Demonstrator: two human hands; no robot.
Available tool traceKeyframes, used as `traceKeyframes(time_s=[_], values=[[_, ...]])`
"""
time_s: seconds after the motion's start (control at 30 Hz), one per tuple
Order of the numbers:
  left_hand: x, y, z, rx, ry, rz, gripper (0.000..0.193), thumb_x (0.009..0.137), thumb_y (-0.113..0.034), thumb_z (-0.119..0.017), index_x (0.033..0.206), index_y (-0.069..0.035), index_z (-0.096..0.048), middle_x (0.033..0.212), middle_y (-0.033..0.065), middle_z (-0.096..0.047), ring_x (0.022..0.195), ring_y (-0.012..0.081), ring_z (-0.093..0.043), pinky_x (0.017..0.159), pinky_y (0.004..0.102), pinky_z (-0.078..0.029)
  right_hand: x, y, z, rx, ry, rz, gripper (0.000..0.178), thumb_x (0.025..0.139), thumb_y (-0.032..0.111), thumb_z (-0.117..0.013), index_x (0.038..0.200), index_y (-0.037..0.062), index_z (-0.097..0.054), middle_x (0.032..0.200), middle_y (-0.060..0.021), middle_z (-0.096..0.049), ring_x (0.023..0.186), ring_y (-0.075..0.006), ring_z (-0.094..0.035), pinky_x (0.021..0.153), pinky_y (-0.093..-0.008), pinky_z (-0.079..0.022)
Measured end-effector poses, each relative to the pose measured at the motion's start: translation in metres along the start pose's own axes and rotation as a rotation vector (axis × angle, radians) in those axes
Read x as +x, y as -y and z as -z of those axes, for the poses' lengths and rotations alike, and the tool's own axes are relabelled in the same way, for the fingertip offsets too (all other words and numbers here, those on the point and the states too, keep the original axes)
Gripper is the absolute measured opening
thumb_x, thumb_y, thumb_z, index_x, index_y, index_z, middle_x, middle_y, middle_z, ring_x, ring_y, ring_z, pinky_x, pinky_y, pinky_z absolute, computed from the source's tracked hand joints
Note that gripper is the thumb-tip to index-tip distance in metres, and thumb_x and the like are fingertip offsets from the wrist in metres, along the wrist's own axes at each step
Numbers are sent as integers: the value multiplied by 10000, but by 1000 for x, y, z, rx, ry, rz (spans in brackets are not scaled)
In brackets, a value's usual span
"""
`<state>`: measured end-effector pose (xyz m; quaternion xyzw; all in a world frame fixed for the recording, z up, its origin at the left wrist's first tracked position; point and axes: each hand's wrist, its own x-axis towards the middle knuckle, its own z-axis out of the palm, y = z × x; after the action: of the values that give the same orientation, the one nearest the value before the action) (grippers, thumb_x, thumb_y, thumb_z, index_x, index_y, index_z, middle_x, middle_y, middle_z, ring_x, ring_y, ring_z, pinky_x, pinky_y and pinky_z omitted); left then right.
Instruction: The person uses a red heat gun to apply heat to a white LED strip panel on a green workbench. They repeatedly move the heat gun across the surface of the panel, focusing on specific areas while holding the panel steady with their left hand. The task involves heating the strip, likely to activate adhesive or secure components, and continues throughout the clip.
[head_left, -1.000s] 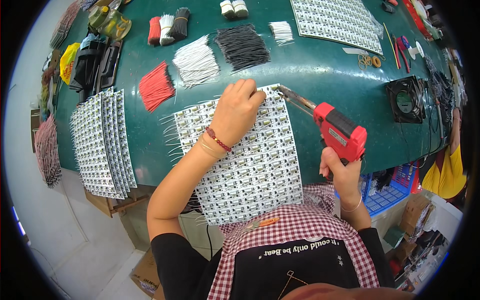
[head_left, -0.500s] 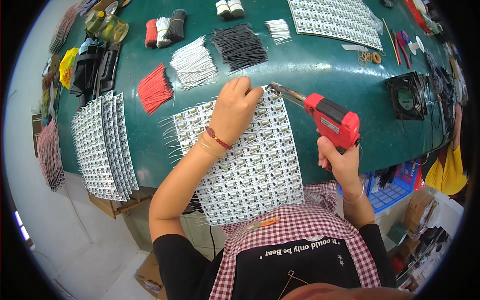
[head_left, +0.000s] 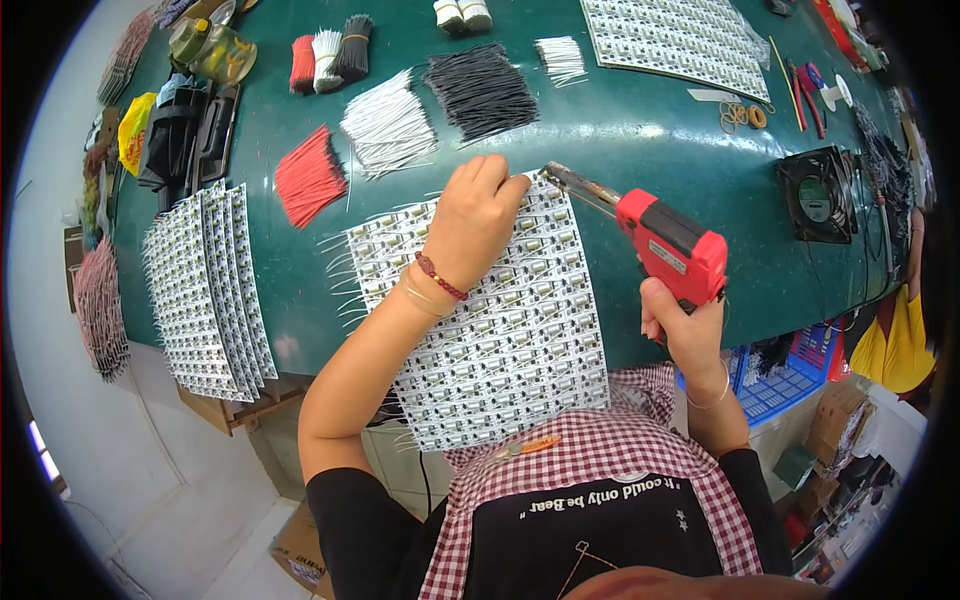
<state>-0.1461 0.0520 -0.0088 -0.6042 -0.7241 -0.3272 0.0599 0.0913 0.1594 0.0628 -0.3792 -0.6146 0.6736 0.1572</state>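
Observation:
A panel of small white circuit boards [head_left: 500, 350] lies at the table's front edge before me, with thin wires sticking out along its left side. My left hand [head_left: 475, 225] rests over its upper part, fingers pinched together near the top right corner; whatever they hold is hidden. My right hand [head_left: 688, 325] is wrapped round the handle of a red and black soldering gun [head_left: 672, 245]. The gun's tip points left and reaches the panel's top right corner, close to my left fingertips. Whether the tip touches the panel I cannot tell.
Beyond the panel lie piles of red wires [head_left: 310, 177], white wires [head_left: 388, 123] and black wires [head_left: 482, 93]. Several more panels [head_left: 205, 295] overlap at the left; another panel [head_left: 675, 45] lies at the back. A black fan [head_left: 815, 195] stands at right, above a blue crate [head_left: 775, 385].
The soldering gun and my right hand have shifted slightly right and down. My left hand has edged a little to the right, still pinched. The panel looks nearly unmoved.

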Motion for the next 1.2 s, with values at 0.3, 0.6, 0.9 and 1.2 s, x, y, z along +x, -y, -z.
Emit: traceKeyframes(time_s=[0.3,0.6,0.9,1.2], values=[[1,-1,3,71,25,-11,150,746,11,-696,879,-52,-670,776,68,-484,763,253,-536,674,369,-426,0,1,1,23,1,2,161,889,147,-732,886,16,-638,657,-4,-604,504,-61,-547,459,-214,-442],[10,3,11,40,-37,30,131,760,5,-680,861,-78,-688,776,49,-530,767,240,-544,695,364,-428,4,4,-1,24,-11,26,172,896,166,-726,866,19,-644,635,-1,-598,494,-61,-544,451,-218,-442],[9,9,2,-30,-27,81,107,776,3,-679,861,-62,-691,787,76,-545,747,270,-562,692,374,-458,7,3,-4,-44,22,21,184,903,163,-715,849,-3,-659,614,-1,-597,483,-58,-538,444,-219,-429],[9,8,-2,-2,-22,65,100,776,6,-677,860,-49,-683,788,83,-536,753,276,-565,693,382,-465,6,-1,-4,-113,24,44,183,899,166,-720,857,-3,-664,612,-4,-602,476,-62,-539,441,-225,-428]])
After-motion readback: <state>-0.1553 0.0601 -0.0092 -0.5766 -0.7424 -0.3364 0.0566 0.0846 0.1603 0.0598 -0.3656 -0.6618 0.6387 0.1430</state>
